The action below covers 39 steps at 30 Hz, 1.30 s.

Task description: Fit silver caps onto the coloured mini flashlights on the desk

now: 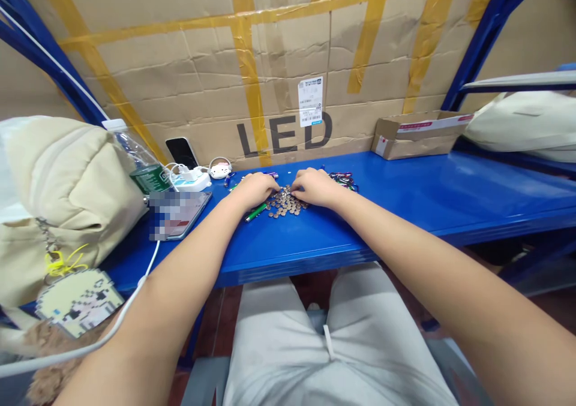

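A pile of small round metal discs (284,204), like button cells, lies on the blue shelf top (405,196). My left hand (258,188) rests palm down at the pile's left edge, fingers curled onto the discs. My right hand (316,187) rests at the pile's right edge, fingers bent down into it. What the fingertips pinch is hidden. A green pen-like stick (256,212) lies just below my left hand. Coloured small clips (344,180) sit right of my right hand.
A cream bag (63,196) with a keychain, a water bottle (140,165), a phone (180,214), a white charger (191,180) and a leaning dark phone (182,152) crowd the left. A cardboard box (418,135) stands back right. A taped cardboard wall (279,64) backs the shelf.
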Each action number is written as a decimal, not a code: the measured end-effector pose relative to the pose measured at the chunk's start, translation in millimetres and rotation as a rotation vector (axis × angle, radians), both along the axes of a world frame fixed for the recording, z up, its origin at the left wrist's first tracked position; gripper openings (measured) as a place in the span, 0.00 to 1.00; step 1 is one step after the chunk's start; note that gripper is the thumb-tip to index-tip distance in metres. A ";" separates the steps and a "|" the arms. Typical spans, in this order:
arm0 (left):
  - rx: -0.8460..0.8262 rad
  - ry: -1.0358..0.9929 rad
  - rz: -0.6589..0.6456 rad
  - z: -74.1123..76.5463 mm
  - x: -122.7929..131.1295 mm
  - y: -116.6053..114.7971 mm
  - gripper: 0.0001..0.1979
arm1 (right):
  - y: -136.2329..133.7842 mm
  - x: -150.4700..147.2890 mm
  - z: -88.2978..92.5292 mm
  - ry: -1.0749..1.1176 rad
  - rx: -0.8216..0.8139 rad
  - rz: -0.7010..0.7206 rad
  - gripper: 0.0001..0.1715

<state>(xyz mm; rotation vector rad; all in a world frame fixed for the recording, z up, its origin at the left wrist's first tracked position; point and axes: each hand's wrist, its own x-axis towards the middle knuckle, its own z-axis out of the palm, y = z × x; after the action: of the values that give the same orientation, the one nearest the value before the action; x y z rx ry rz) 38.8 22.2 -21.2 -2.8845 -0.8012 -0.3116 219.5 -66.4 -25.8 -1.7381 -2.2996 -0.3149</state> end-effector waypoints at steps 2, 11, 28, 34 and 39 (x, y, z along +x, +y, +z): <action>0.001 0.002 0.011 0.2 -1.7 -0.9 0.17 | 0.1 1.2 -0.7 0.011 0.006 -0.016 0.14; -0.005 0.088 -0.023 3.2 -2.0 0.2 0.15 | 5.8 1.4 -3.3 0.072 -0.056 -0.125 0.14; -0.147 -0.043 0.079 12.6 -4.7 -14.9 0.13 | 1.2 -5.3 2.9 0.186 -0.095 -0.048 0.10; -0.082 0.011 -0.007 14.9 -6.1 -14.2 0.16 | 3.9 0.1 0.2 0.177 -0.088 0.015 0.07; -0.042 0.064 -0.028 10.3 -5.6 -10.3 0.18 | 3.6 2.7 0.4 0.160 -0.085 0.043 0.09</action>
<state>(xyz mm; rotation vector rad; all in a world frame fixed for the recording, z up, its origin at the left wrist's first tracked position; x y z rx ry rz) 33.2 11.9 -10.9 -2.9304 -0.7671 -0.2070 222.2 -62.8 -25.4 -1.6830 -2.2613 -0.0680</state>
